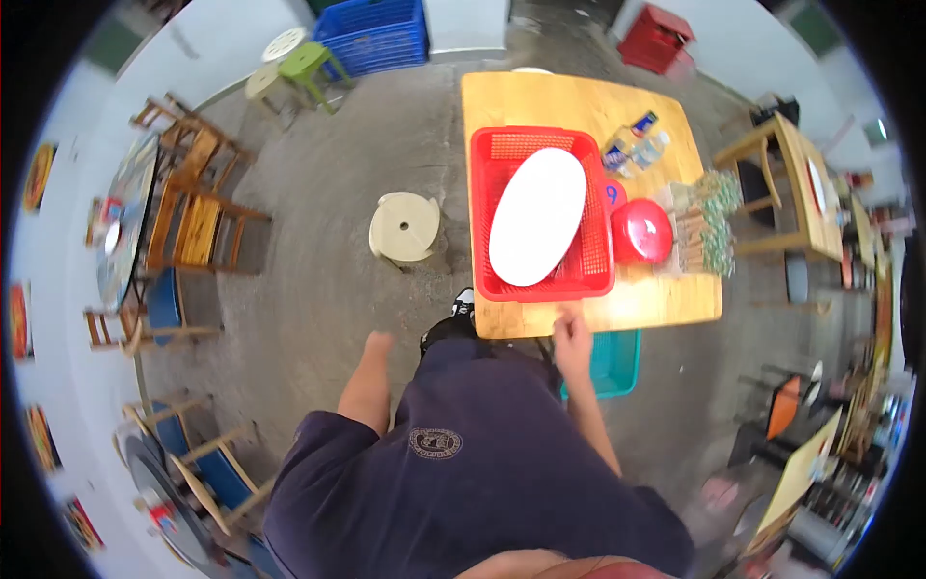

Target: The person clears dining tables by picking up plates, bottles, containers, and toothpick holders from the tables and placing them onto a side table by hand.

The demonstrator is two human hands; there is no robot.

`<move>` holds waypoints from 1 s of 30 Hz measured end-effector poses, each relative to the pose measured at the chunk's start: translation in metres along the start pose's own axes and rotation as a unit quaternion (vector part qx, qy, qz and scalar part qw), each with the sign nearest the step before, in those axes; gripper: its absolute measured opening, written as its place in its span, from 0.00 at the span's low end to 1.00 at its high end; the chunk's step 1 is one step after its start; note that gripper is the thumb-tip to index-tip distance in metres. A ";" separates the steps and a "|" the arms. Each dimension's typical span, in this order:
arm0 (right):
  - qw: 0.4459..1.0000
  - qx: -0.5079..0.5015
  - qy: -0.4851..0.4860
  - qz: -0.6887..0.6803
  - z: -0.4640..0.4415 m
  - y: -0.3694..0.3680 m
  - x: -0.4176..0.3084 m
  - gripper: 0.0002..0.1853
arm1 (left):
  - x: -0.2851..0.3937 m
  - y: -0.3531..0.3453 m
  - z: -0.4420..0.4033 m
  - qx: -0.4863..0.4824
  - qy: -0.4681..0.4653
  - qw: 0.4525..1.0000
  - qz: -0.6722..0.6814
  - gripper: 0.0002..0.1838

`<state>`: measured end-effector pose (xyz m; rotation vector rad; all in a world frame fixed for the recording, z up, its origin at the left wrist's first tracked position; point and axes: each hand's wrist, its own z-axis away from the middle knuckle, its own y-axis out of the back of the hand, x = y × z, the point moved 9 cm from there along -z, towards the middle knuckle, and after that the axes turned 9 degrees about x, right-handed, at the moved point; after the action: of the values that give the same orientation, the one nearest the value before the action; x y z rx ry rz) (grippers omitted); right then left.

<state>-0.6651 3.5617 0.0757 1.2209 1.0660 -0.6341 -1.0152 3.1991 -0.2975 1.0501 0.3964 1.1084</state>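
Observation:
A red plastic basket [482,222] sits on the wooden table [666,299], with a white oval plate [538,217] lying in it. My right hand [573,333] is at the table's front edge, just below the basket and apart from it. Its fingers look curled; whether anything is inside them is hidden. My left hand [379,342] hangs over the floor at my left side, nearest the cream stool [405,226], and its fingers are smeared. Beside the basket are a round red container [642,232] and two bottles [632,143].
A teal crate [615,362] is on the floor under the table's front edge. Bundled sticks and small plants [709,227] stand at the table's right side. Wooden chairs [198,227] are at left, a blue crate [371,37] and green stool [307,63] at the back.

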 end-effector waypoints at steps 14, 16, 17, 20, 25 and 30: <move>0.937 -0.283 -0.198 0.054 0.130 -0.029 0.267 0.09 | 0.002 -0.145 0.432 -0.162 0.325 0.826 0.431 0.24; 0.848 -0.330 -0.339 0.238 0.156 -0.008 0.292 0.09 | -0.009 -0.166 0.450 -0.178 0.307 0.830 0.430 0.25; 0.810 -0.348 -0.366 0.299 0.165 0.000 0.295 0.09 | -0.019 -0.168 0.452 -0.169 0.318 0.834 0.418 0.24; 0.782 -0.419 -0.311 0.342 0.173 -0.021 0.304 0.09 | -0.059 -0.186 0.438 -0.061 0.193 0.934 0.294 0.21; 0.745 -0.513 -0.185 0.385 0.197 -0.132 0.268 0.11 | -0.117 -0.205 0.499 -0.085 0.339 0.855 0.384 0.14; 0.705 -0.572 -0.071 0.412 0.263 -0.265 0.196 0.12 | -0.202 -0.215 0.602 0.061 0.539 0.569 0.619 0.15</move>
<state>-0.7339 3.2679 -0.2191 0.3772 0.4591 0.6170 -0.5546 2.7170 -0.2281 0.4923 0.7034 3.0899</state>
